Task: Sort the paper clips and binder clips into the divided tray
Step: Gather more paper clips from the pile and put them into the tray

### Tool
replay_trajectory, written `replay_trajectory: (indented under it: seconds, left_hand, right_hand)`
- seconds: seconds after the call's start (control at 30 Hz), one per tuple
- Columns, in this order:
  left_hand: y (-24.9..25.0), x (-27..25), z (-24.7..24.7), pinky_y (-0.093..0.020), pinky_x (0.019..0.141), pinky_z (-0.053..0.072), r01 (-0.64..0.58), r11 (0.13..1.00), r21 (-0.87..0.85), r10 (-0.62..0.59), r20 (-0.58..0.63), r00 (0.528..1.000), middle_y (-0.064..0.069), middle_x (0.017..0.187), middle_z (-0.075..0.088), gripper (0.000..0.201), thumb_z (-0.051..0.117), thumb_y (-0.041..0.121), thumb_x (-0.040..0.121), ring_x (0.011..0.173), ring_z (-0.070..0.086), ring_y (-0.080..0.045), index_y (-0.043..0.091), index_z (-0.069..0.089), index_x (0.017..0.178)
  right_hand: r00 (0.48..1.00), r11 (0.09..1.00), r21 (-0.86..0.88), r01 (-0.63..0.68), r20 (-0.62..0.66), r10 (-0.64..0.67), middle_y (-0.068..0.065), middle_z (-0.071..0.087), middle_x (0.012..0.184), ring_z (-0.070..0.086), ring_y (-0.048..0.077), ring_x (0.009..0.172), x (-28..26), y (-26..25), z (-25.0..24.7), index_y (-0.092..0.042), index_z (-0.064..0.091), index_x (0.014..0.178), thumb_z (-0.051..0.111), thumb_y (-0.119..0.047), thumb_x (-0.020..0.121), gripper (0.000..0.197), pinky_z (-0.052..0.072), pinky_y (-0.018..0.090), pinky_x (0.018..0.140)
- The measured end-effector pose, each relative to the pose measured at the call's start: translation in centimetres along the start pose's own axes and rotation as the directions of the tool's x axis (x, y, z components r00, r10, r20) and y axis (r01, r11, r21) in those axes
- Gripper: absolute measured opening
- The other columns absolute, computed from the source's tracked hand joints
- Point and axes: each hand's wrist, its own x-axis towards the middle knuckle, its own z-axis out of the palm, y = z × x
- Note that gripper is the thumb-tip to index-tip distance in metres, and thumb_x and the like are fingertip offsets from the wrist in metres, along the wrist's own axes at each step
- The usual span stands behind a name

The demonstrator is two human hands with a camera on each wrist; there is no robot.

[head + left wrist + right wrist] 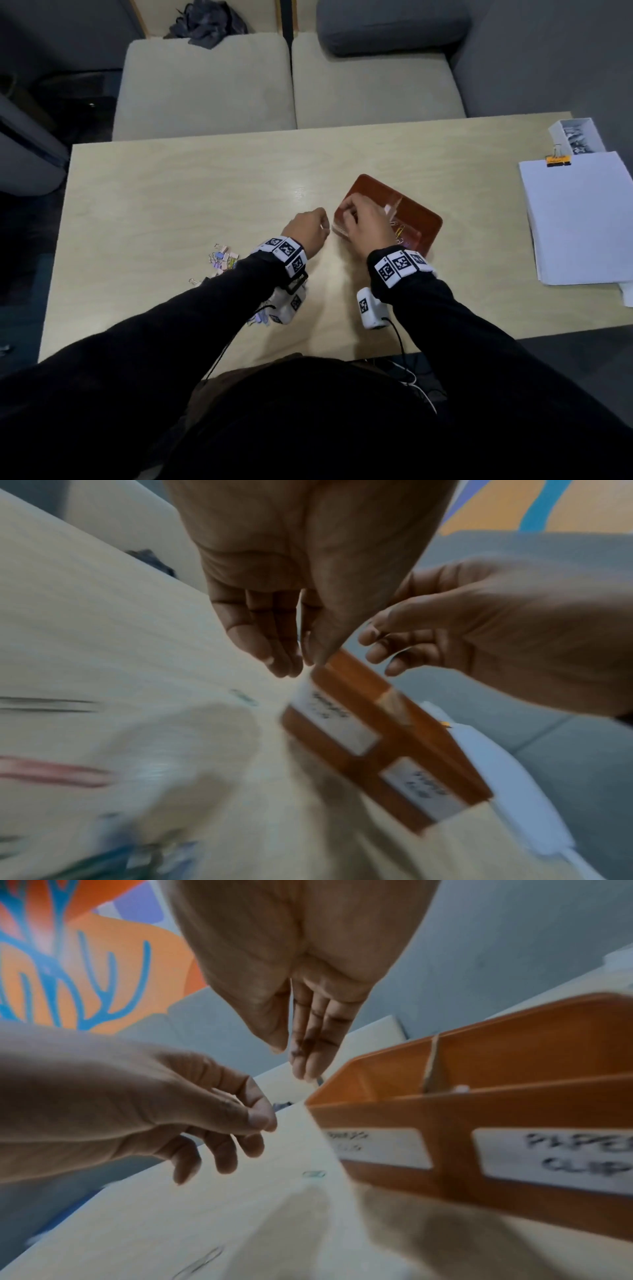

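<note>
An orange divided tray (376,186) (359,685) (445,1112) lies right of the table's middle; its front wall carries white labels (555,1158). Several coloured paper clips (399,233) lie in its near-right compartment. My right hand (363,219) (308,1047) hovers over the near-left compartment, fingers nearly straight, with a small pale thing (313,1081) just below the fingertips. Just left of the tray, my left hand (308,228) (257,1118) has thumb pressed to forefinger; a pale sliver shows there in the head view. A heap of pastel clips (222,258) lies on the table by my left forearm.
Loose paper clips (314,1174) lie on the table in front of the tray. At the right edge sits a stack of white paper (579,219) with an orange binder clip (558,160), and a white box (579,137) behind it. Sofa cushions (205,89) border the far edge.
</note>
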Motion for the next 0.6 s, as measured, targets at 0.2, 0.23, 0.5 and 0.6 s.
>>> replay_trajectory:
  seconds: [0.2, 0.23, 0.5, 0.6]
  left_hand:
    - [-7.8, -0.5, -0.6, -0.034, 0.073, 0.045, 0.146, 0.985, 0.093, -0.143, -0.038, 0.989, -0.009, 0.100, 0.064, 0.008, 0.050, 0.016, 0.092, 0.092, 0.060, -0.030, 0.016, 0.058, 0.095]
    - [-8.7, -0.6, -0.6, -0.033, 0.073, 0.044, 0.160, 0.981, 0.109, -0.157, -0.039, 0.987, -0.009, 0.101, 0.063, 0.008, 0.050, 0.016, 0.093, 0.091, 0.059, -0.030, 0.016, 0.057, 0.095]
    - [-12.8, -0.6, 0.1, -0.038, 0.069, 0.044, 0.157, 0.954, 0.255, -0.158, -0.017, 0.987, -0.013, 0.108, 0.052, 0.016, 0.051, 0.008, 0.092, 0.094, 0.055, -0.033, 0.009, 0.051, 0.107]
    - [-13.1, -0.3, 0.6, -0.041, 0.067, 0.044, 0.130, 0.942, 0.309, -0.143, 0.019, 0.989, -0.016, 0.108, 0.050, 0.024, 0.053, 0.000, 0.087, 0.096, 0.054, -0.036, 0.004, 0.046, 0.110]
  right_hand:
    - [0.951, 0.990, -0.124, 0.067, 0.308, -0.026, 0.010, 0.057, 0.122, 0.059, 0.025, 0.106, 0.8, -1.8, 6.8, -0.010, 0.060, 0.119, 0.049, -0.005, 0.094, 0.028, 0.046, 0.033, 0.092]
    - [0.940, 0.985, -0.160, 0.066, 0.341, -0.008, 0.011, 0.054, 0.125, 0.059, 0.027, 0.107, 1.0, -2.0, 7.9, -0.009, 0.058, 0.122, 0.049, -0.004, 0.093, 0.030, 0.048, 0.035, 0.093]
    - [0.898, 0.900, -0.433, 0.053, 0.415, 0.146, 0.025, 0.023, 0.151, 0.030, 0.037, 0.138, 3.1, -2.0, 12.8, 0.003, 0.026, 0.145, 0.058, 0.004, 0.084, 0.069, 0.038, 0.041, 0.107]
    - [0.901, 0.858, -0.500, 0.120, 0.418, 0.118, 0.021, 0.040, 0.134, 0.041, 0.036, 0.124, 3.9, -1.5, 13.0, 0.004, 0.041, 0.130, 0.045, 0.005, 0.088, 0.042, 0.044, 0.041, 0.092]
